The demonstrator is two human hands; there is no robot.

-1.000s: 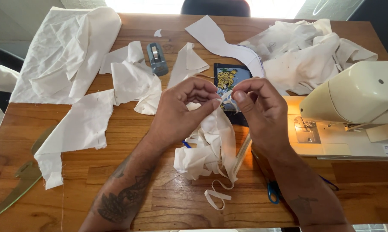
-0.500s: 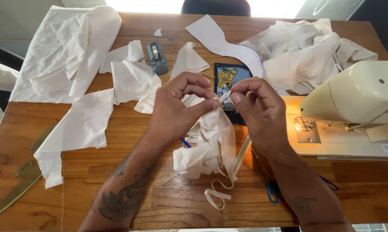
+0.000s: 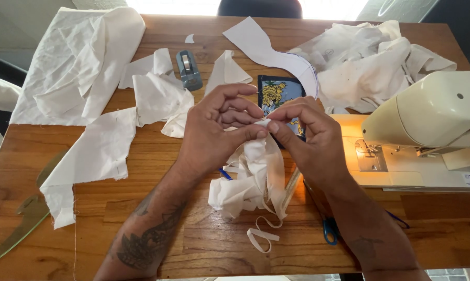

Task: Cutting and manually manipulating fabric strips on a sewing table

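I see my left hand point(image 3: 214, 132) and right hand point(image 3: 308, 140) meeting over the middle of the wooden worktop point(image 3: 193, 244), fingers of both pressed together on the top edge of a cream fabric strip point(image 3: 256, 171). The pinch sits right where the two thumbs meet, so the edge itself is mostly covered and I cannot make out whether a pin or needle is in there. Below the hands the strip hangs in soft crumpled folds and ends in a narrow looped tail lying flat on the wood.

The cloth looks like plain matte cotton, lightly creased. More offcuts of the same stuff lie about: a large rumpled sheet point(image 3: 73, 62) at far left, a long ragged piece point(image 3: 89, 156) nearer me, a curved cut panel point(image 3: 276, 52) up top and a heaped pile point(image 3: 370, 62) at right. A grey-blue tape dispenser point(image 3: 188, 70) stands among them. Just behind my fingers a dark blue embroidered patch point(image 3: 276, 93) with a yellow tiger lies half hidden.

At right, a glossy cream sewing machine point(image 3: 427, 119) is cut off by the frame edge, its lamp glowing on the bed. Blue scissor handles point(image 3: 329, 231) peek out under my right forearm; a translucent curved ruler point(image 3: 21, 224) lies at lower left.
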